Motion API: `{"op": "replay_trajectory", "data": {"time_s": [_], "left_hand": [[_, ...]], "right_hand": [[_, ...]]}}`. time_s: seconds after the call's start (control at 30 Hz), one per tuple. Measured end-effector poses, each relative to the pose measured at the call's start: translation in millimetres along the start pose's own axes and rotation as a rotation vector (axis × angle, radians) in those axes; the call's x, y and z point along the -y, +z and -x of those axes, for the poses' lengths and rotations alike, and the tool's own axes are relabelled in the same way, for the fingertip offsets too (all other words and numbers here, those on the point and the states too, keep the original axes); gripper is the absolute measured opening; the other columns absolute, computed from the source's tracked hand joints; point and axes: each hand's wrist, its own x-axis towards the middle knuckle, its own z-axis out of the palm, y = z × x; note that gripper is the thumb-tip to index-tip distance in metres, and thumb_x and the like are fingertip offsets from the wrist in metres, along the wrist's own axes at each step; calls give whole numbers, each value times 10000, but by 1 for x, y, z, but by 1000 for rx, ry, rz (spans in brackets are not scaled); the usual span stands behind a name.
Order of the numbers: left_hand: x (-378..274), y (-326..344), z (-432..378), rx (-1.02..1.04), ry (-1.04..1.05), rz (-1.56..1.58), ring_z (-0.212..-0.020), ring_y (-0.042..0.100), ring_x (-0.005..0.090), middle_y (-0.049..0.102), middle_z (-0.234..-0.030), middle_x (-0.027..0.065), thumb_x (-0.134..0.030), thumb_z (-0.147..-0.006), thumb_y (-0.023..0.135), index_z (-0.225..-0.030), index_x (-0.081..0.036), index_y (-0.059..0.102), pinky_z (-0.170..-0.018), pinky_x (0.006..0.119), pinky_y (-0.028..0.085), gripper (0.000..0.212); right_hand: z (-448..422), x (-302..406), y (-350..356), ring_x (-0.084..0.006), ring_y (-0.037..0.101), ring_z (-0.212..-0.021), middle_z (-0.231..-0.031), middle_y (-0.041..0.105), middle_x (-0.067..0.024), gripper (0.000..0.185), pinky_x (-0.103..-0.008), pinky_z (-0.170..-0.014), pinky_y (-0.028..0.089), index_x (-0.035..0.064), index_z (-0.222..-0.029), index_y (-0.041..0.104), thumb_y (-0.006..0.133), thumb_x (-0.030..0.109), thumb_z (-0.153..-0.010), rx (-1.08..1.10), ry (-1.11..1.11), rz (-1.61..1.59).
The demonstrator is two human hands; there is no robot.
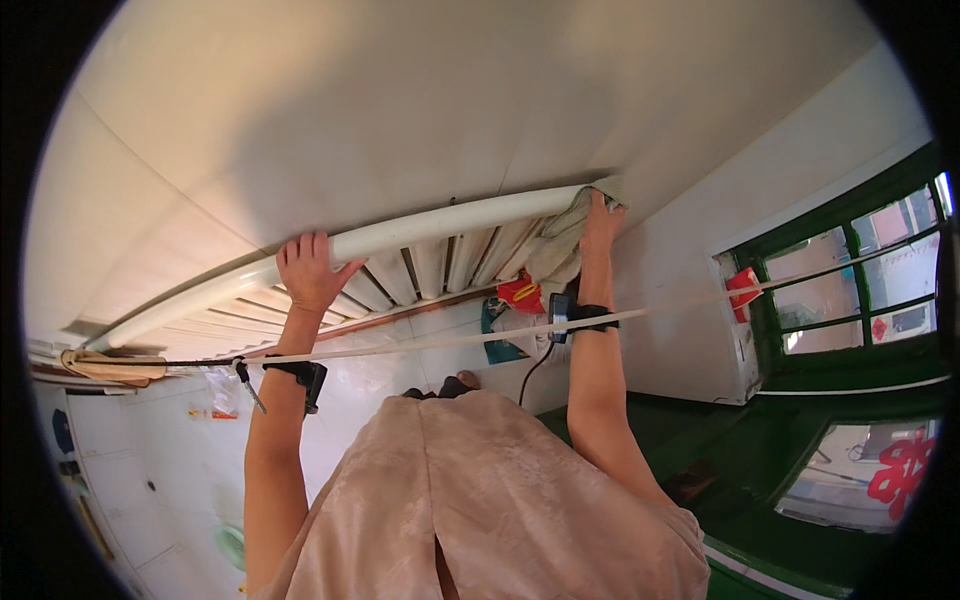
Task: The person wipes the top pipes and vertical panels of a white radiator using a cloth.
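A white radiator [450,219] with a rounded top pipe and vertical columns runs along the wall in front of me. My left hand [309,271] rests over the top pipe, thumb spread to the right, with no cloth or tool in it. At the pipe's right end, my right hand [602,217] holds a grey-green cloth [562,232]. Part of the cloth lies over the pipe end and the rest hangs down in front of the columns. Both forearms wear black straps with small devices.
A pale cord [480,339] stretches across the view, over my forearms. A red bag [520,294] and a teal bag [501,346] lie below the radiator's right end. A green-framed window [855,262] and green door [720,450] stand at right. A pale green basin [228,546] is at lower left.
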Motion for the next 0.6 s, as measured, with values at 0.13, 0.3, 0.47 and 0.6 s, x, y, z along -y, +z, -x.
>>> {"op": "replay_trajectory", "data": {"time_s": [0.13,0.3,0.47,0.6], "left_hand": [[-5,11,-1,11,14,38,-830,534,277,573,-893,78,-613,-647,710,-975,-72,596,-760,406,416,643],[1,1,2,-29,27,7,-830,532,258,573,-919,73,-612,-638,718,-972,-75,593,-776,406,414,645],[-3,-1,-4,18,-11,49,-857,540,262,581,-936,76,-610,-653,709,-973,-67,589,-802,409,416,641],[5,-7,0,-8,-9,4,-863,543,268,589,-949,80,-617,-656,702,-977,-65,589,-814,412,417,649]], "right_hand": [[-29,0,-20,-239,517,-1059,-1231,529,-156,501,-347,-896,419,-38,-1274,463,637,167,-852,50,39,191],[-22,33,-1,-235,536,-1012,-1169,552,-143,501,-369,-822,461,-34,-1256,473,663,154,-832,1,445,67],[-27,-33,-42,-227,561,-959,-1113,572,-158,515,-348,-803,469,-40,-1239,487,693,154,-809,146,181,-272],[-20,21,3,-229,546,-1013,-1190,539,-146,501,-347,-798,479,-34,-1244,483,692,130,-819,116,270,67]]}}
